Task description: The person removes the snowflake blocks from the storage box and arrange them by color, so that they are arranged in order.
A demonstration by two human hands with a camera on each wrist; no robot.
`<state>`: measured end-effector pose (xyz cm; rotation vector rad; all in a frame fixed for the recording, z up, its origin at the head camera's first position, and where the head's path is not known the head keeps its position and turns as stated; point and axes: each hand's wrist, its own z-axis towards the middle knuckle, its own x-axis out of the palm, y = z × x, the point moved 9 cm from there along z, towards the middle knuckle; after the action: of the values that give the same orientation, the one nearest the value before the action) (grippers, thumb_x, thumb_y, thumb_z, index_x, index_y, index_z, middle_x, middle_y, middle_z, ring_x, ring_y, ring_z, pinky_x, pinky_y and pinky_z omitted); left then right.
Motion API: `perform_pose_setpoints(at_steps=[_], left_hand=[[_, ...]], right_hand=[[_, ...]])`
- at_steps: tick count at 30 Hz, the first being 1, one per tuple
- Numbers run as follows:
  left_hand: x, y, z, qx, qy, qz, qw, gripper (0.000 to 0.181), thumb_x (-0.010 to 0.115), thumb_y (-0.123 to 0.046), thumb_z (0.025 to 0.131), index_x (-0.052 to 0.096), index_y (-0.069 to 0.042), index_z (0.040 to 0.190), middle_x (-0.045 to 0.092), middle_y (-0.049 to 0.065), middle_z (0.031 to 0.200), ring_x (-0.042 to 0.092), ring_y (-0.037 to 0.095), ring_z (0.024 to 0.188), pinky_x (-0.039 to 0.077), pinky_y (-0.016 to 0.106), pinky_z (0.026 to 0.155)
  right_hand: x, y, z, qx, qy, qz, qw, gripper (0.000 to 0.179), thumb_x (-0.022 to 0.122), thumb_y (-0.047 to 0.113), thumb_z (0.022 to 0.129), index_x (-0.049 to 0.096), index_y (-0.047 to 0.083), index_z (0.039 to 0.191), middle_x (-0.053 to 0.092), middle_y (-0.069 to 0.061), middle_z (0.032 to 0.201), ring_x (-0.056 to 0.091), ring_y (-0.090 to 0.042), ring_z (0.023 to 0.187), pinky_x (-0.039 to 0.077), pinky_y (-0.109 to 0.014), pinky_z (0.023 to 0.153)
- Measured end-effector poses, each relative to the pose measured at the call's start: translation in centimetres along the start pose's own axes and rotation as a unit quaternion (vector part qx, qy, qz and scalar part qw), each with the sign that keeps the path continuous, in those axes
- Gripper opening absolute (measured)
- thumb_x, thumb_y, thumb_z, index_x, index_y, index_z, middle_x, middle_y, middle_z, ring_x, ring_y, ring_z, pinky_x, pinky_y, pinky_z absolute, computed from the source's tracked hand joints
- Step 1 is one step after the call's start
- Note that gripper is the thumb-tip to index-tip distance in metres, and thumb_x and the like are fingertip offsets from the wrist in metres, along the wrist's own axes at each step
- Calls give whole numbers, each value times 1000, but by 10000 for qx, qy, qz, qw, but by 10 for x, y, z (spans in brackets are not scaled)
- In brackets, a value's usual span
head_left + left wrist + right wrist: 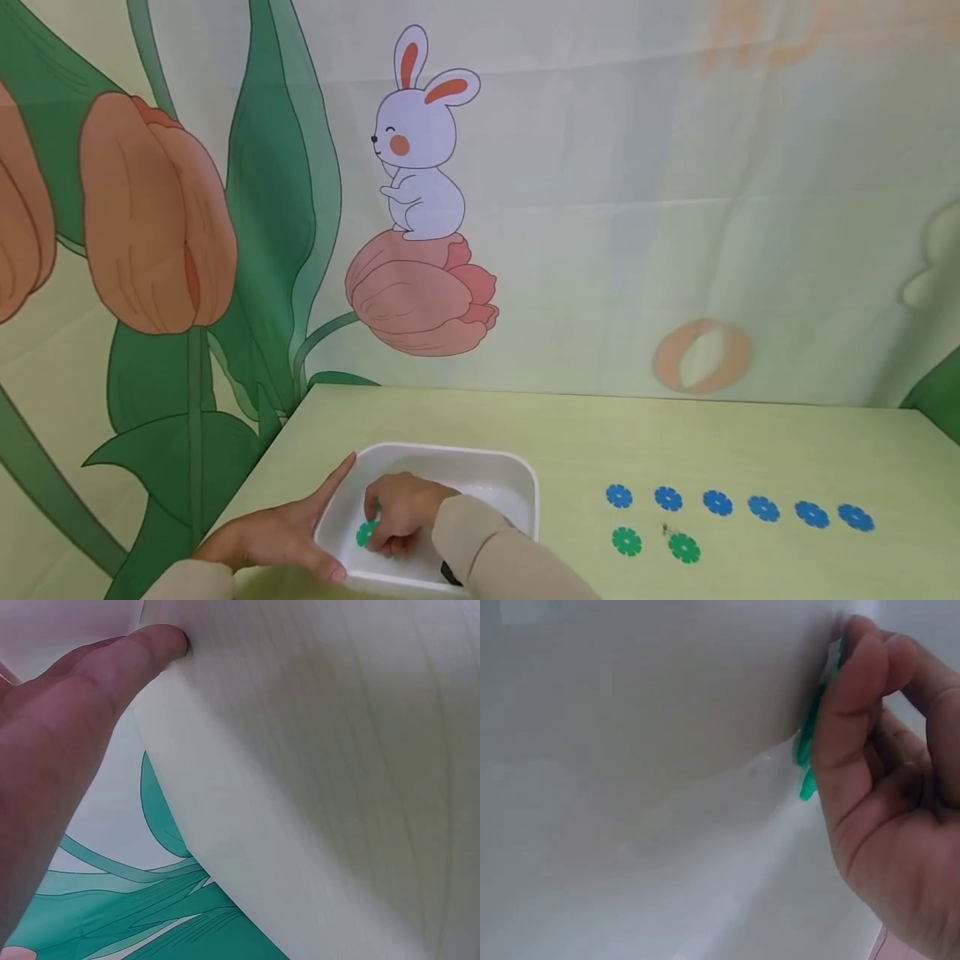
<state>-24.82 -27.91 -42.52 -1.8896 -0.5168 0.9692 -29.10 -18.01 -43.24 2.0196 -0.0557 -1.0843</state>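
Note:
My left hand (281,533) lies along the left side of a white tray (531,525), thumb and fingers spread against its rim. In the left wrist view, one straight finger (112,671) reaches over the table. My right hand (408,508) is down inside the tray with curled fingers, pinching at a green snowflake disc (377,505) that they mostly cover. Beside it in the tray shows another green snowflake disc (366,533). From the right wrist, green disc edges (810,724) stand out past the curled fingers; the exact contact is hidden.
Right of the tray, several blue snowflake discs (717,503) form a row on the table (570,433). Two green discs (626,542) lie before them. A dark item (448,573) shows in the tray under the right sleeve. A printed cloth (570,208) hangs behind.

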Motion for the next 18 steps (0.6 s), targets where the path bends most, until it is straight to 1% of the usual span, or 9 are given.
perform_pose_setpoints(at_steps=[5, 8, 11, 14, 16, 18], left_hand=[[1, 2, 2, -182, -25, -18, 9998, 133, 84, -30, 80, -23, -16, 156, 24, 22, 148, 41, 29, 115, 39, 34, 93], [0, 2, 3, -240, -41, 14, 9997, 133, 84, -32, 80, -23, -15, 156, 25, 22, 147, 42, 29, 114, 39, 37, 93], [0, 2, 3, -267, -52, 54, 9996, 133, 85, -33, 80, -23, -14, 156, 26, 22, 147, 43, 29, 113, 39, 38, 94], [0, 3, 4, -298, -32, 24, 9995, 132, 84, -33, 81, -23, -14, 156, 26, 22, 147, 43, 29, 113, 39, 38, 93], [0, 4, 5, -313, -20, -5, 9995, 132, 84, -32, 81, -24, -13, 155, 24, 23, 148, 43, 29, 114, 40, 38, 93], [1, 4, 5, -307, -2, -34, 9995, 132, 83, -32, 81, -24, -13, 155, 22, 23, 149, 43, 29, 114, 40, 37, 93]], right_hand=[[-14, -12, -4, 236, -224, -118, 9994, 28, 85, 8, 80, 57, 6, 79, 62, -3, 55, 53, -11, 44, 46, -22, 47], [-22, -18, -5, 272, -238, -56, 9993, 28, 83, 9, 82, 58, 5, 71, 59, -1, 52, 51, -9, 43, 44, -21, 45], [-27, -22, -7, 304, -122, 402, 9987, 27, 78, 8, 87, 60, 4, 67, 57, -1, 52, 49, -8, 44, 43, -20, 46], [-34, -24, -8, 327, -59, 939, 9950, 25, 74, 5, 90, 61, 2, 69, 57, -3, 56, 48, -9, 46, 45, -21, 47], [-41, -23, -10, 312, -74, 1150, 9928, 22, 73, 4, 90, 61, 2, 72, 58, -5, 58, 49, -10, 48, 47, -23, 49], [-47, -21, -13, 268, -60, 1183, 9926, 21, 73, 5, 91, 61, 2, 74, 59, -6, 60, 49, -11, 49, 48, -24, 50]])
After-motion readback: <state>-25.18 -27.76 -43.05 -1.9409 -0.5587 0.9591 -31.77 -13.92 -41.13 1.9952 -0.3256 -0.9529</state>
